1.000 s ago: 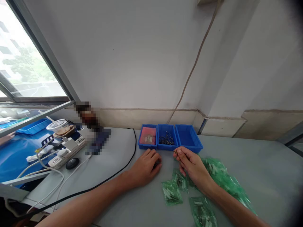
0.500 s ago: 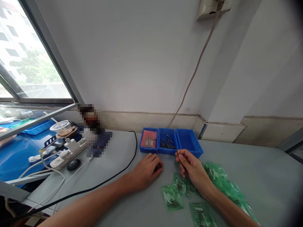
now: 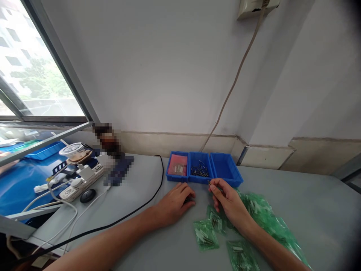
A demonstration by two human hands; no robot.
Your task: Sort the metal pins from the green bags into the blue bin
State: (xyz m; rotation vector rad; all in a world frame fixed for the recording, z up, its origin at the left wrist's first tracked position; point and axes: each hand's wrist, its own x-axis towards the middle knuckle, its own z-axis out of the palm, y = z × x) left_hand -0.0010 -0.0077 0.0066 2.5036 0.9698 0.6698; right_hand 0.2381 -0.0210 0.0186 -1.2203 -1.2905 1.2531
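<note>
My left hand (image 3: 177, 201) rests on the grey table in front of the blue bins, its fingers curled in. Something dark shows beneath its fingertips, too hidden to make out. To its right, my right hand (image 3: 227, 197) pinches a small brass-coloured piece (image 3: 209, 182) between thumb and index finger, just before the middle bin. That middle blue bin (image 3: 199, 180) contains several dark metal screws or pins (image 3: 199, 170). Near my right wrist lie small green plastic bags (image 3: 205, 235) with metal pieces and pale plugs inside.
The left bin (image 3: 177, 178) contains a pink bag (image 3: 178, 163); beside the middle one stands a third blue bin (image 3: 227, 167). A heap of green bags (image 3: 262, 210) spreads rightward. A black cable (image 3: 135, 212), a power strip (image 3: 81, 184) and a black mouse-like object (image 3: 88, 195) are at left.
My view has shifted very slightly. Both hands stay in nearly the same places, the right still pinching the small brass-coloured piece.
</note>
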